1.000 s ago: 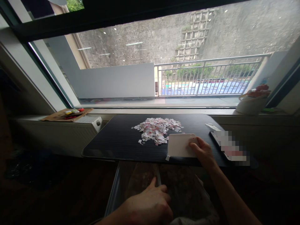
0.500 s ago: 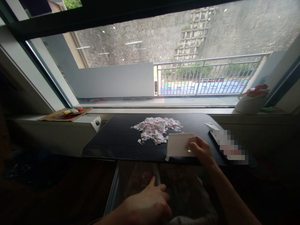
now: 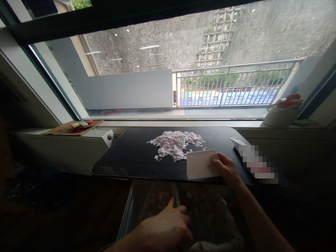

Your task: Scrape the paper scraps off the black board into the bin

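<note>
A heap of small pink and white paper scraps (image 3: pixel 177 142) lies in the middle of a black tabletop (image 3: pixel 131 157). My right hand (image 3: pixel 228 169) is closed on a flat white scraper card (image 3: pixel 200 163), which rests at the table's near edge, just right of the heap. Below the table edge, my left hand (image 3: pixel 168 227) grips the rim of a clear plastic container (image 3: pixel 157 203) holding more scraps.
A white bucket (image 3: pixel 279 115) stands on the window sill at the right. A radiator (image 3: pixel 101 134) with a cardboard sheet and small coloured items (image 3: pixel 78 126) is at the left. A blurred-out object (image 3: pixel 256 162) lies on the table's right side.
The white card has slid slightly toward the near table edge, and the loose scrap at its lower left corner is gone. My left hand stays on the container.
</note>
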Tool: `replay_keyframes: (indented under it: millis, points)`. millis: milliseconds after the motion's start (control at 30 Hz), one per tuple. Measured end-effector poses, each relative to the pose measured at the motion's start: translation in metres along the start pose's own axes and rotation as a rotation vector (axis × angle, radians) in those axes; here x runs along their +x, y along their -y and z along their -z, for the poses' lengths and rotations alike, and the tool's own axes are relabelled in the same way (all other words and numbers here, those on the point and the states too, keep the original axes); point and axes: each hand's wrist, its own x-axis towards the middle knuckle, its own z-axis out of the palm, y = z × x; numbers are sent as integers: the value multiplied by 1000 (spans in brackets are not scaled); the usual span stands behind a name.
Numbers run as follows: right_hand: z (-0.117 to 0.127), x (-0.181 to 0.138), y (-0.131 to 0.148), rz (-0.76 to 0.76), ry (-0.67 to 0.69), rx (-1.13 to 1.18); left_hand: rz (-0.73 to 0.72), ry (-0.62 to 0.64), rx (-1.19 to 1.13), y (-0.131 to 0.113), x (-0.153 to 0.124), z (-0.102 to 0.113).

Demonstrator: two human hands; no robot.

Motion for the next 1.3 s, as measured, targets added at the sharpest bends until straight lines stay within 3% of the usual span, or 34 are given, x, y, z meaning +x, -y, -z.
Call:
replay_keyframes:
  millis: [233, 400, 533, 800, 967, 1300]
  points:
    - [-1, 1, 2, 2, -123, -40, 17, 49, 34, -2, 0, 4]
    - [-2, -3, 6, 6, -185, -86, -7, -6, 107, -3, 3, -2]
    - [2, -9, 5, 18, -179, -126, -85, -34, 178, -9, 13, -4]
    - [-1, -19, 11, 10, -53, -130, -167, 131, 183, -33, 38, 19]
    - [2, -23, 13, -1, -92, -140, -224, 138, 160, -38, 48, 28]
    - [-3, -27, 21, 12, -72, -157, -225, 105, 106, -32, 51, 19]
